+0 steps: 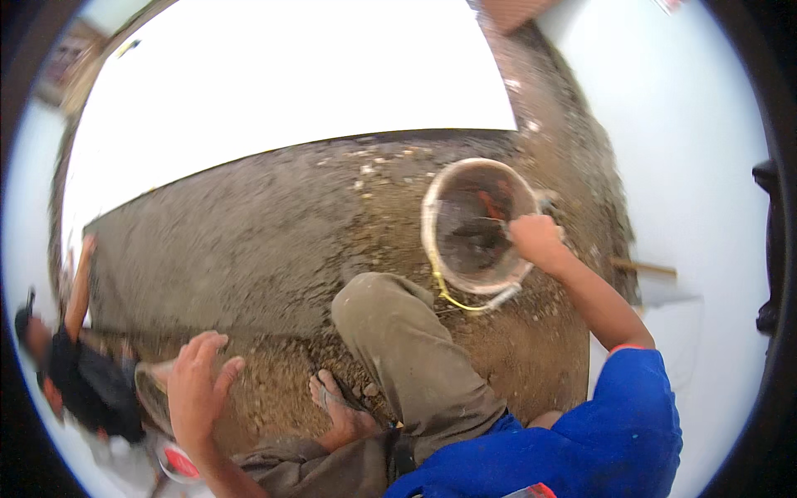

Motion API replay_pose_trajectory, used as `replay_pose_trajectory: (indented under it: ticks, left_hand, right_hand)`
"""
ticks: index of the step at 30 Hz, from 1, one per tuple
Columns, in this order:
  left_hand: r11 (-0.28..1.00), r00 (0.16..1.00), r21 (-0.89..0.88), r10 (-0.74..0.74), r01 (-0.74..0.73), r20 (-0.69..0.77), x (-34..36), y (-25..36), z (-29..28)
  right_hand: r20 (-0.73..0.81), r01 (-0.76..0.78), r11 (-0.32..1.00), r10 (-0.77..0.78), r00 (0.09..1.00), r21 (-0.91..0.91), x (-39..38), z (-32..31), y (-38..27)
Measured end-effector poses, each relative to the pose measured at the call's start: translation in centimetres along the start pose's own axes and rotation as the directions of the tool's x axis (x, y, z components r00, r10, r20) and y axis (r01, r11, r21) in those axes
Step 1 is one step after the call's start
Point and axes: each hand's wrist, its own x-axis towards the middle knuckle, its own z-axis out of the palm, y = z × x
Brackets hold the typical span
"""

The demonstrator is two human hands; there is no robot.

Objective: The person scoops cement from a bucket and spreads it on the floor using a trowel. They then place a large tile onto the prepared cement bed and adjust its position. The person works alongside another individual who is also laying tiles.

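A round, pale-rimmed bucket stands on the dirt at the right, with dark grey wet material and orange-red streaks inside. Its yellow bail handle with a white grip hangs over the near side. My right hand is closed at the bucket's right rim, fingers reaching over the opening. A dark shape lies in the bucket by the fingers, but blur hides what they grip. My left hand is raised at the lower left with fingers apart, holding nothing. Beyond my knee spreads a grey wet mortar strip.
A large bright white panel borders the strip's far side. At the left a person in dark clothes reaches toward the panel's corner, beside another bucket. A wooden stick lies at the right. My sandalled foot rests among stones.
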Motion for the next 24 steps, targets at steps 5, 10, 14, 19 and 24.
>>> replay_pose_trajectory:
  ticks: [5,10,14,19,24]
  left_hand:
    - [0.981,0.967,0.068,-0.166,0.182,-0.195,-8.1,-0.3,-2.6]
    - [0.985,0.997,-0.151,-0.078,0.080,0.020,-13.3,1.6,-3.0]
    - [0.987,0.991,-0.159,-0.020,-0.001,-0.132,-14.5,-0.9,-2.1]
    - [0.763,0.858,-0.646,-0.313,-0.028,-0.407,-15.2,-17.1,0.4]
    - [0.075,-0.246,-0.771,-0.963,-0.633,0.108,-18.4,-35.5,7.3]
  right_hand:
    - [0.142,-0.113,0.994,0.110,0.984,0.007,0.2,-8.9,2.9]
    - [0.073,-0.039,0.999,0.041,0.996,-0.017,0.4,-14.2,4.1]
    - [0.077,-0.033,0.984,0.047,0.996,-0.172,1.3,-17.3,4.6]
    - [-0.324,-0.028,0.998,0.006,0.946,-0.061,-0.9,-26.6,-1.2]
    - [-0.471,0.685,0.711,-0.555,0.686,0.159,1.5,-29.0,-30.3]
